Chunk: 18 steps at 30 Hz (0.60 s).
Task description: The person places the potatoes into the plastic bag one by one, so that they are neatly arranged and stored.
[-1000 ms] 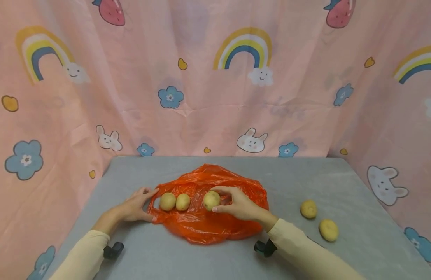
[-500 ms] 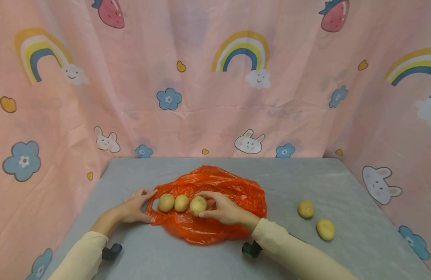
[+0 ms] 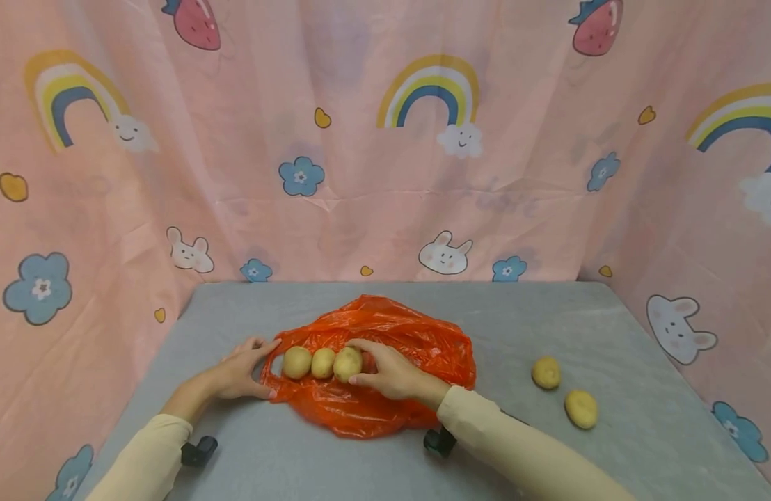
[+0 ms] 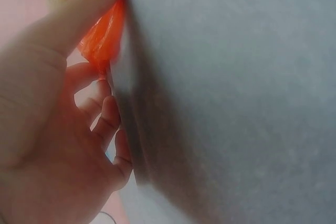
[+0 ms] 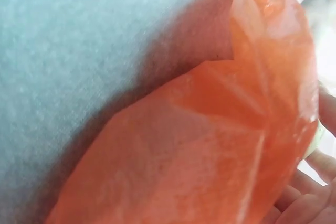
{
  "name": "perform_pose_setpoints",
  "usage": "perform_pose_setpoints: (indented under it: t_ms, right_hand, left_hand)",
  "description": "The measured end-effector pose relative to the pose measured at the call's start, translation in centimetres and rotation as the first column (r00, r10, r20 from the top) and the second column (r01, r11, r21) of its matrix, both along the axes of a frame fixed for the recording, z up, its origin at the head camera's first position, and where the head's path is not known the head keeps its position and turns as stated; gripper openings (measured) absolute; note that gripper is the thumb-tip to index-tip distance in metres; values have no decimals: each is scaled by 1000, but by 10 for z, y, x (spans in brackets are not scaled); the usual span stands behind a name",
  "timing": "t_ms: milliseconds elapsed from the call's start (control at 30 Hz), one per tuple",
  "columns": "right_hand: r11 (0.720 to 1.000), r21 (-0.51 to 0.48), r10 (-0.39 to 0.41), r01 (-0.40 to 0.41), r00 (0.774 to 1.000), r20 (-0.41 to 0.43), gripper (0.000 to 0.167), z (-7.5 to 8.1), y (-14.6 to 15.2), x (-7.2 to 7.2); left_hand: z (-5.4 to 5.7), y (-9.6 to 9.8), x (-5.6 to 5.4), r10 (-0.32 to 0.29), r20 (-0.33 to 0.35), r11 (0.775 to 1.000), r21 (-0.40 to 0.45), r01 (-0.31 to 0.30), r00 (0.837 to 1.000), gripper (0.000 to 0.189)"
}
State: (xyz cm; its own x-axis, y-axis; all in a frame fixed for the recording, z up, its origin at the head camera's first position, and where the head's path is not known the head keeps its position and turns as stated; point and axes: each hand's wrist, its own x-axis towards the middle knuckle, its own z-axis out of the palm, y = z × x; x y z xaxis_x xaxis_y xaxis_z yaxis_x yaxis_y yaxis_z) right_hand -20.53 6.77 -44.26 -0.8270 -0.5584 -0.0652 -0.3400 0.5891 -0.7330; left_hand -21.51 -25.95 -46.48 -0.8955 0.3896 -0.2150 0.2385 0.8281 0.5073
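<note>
An orange-red plastic bag lies spread flat on the grey table. On its left part sit two yellow potatoes, a left one and a middle one, side by side. My right hand holds a third potato between thumb and fingers, right beside the middle one. At the bag's left end, my left hand has thumb and forefinger spread wide, their tips on the bag's edge. The left wrist view shows the thumb against the bag. In the right wrist view the bag covers much of the right hand.
Two more potatoes, one farther back and one nearer, lie on the table to the right of the bag. A pink patterned curtain hangs behind and at both sides of the table.
My right hand has moved left with its potato, from over the bag's middle to beside the other two. The left hand keeps its place at the bag's edge.
</note>
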Motion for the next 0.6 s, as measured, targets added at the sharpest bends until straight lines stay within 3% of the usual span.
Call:
perform_pose_setpoints:
  t_ms: [600]
  right_hand:
    - [996, 89, -3, 3, 1000, -8, 61, -8, -5, -10]
  left_hand:
    - [0, -2, -2, -18, -11, 1000, -11, 18, 1000, 99]
